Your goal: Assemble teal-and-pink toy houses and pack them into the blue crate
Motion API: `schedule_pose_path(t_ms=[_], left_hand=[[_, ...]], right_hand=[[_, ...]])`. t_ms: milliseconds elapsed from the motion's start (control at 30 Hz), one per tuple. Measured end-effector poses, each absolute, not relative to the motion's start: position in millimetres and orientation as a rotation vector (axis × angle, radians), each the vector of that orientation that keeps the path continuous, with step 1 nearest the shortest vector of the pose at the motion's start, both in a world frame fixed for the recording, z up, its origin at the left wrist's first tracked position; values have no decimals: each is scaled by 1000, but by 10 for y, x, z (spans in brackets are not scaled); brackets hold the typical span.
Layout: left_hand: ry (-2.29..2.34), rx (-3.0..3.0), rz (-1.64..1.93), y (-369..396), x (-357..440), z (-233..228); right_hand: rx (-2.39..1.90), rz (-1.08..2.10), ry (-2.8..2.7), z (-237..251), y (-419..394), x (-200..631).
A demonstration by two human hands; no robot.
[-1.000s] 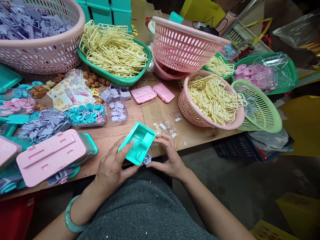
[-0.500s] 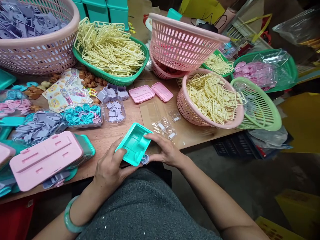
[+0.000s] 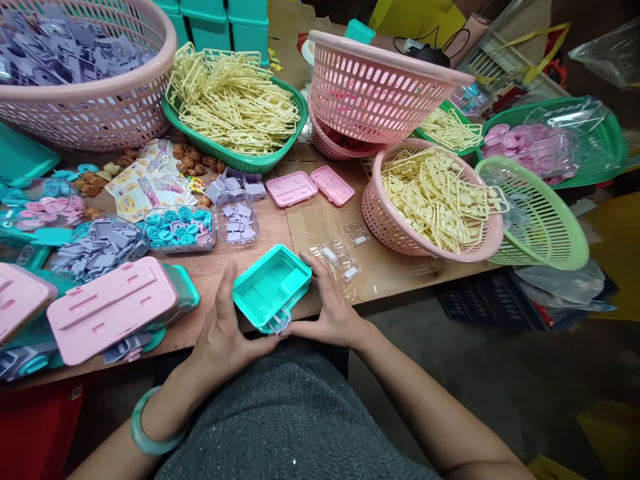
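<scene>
A crowded wooden tabletop (image 3: pixel 260 240) carried, from the left, a pink lid (image 3: pixel 113 308), then the left hand (image 3: pixel 223 330) and right hand (image 3: pixel 333 313) clasping a teal tray (image 3: pixel 270 285) between them at its near edge, with a pink basket (image 3: pixel 390 230) of cream parts farther right.

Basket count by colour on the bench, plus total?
Pink baskets: 4
Green baskets: 4
Total: 8
Both hands, left hand and right hand, hold the teal tray.
</scene>
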State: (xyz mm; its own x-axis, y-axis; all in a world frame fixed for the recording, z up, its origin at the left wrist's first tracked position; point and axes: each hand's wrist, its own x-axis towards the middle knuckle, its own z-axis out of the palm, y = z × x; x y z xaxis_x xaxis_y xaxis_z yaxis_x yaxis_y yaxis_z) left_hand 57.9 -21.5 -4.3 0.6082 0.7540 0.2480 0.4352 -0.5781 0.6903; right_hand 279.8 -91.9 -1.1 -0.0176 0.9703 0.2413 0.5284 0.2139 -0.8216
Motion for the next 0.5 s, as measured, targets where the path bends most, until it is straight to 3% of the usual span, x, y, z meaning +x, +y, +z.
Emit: schedule_pose_path(t_ms=[200, 500], left_hand=[[996, 1790, 448, -33, 528, 175], [921, 1499, 428, 53, 548, 201]], right_hand=[[-1477, 1020, -1370, 267, -752, 2607], [-1561, 1173, -1334, 460, -602, 2581]])
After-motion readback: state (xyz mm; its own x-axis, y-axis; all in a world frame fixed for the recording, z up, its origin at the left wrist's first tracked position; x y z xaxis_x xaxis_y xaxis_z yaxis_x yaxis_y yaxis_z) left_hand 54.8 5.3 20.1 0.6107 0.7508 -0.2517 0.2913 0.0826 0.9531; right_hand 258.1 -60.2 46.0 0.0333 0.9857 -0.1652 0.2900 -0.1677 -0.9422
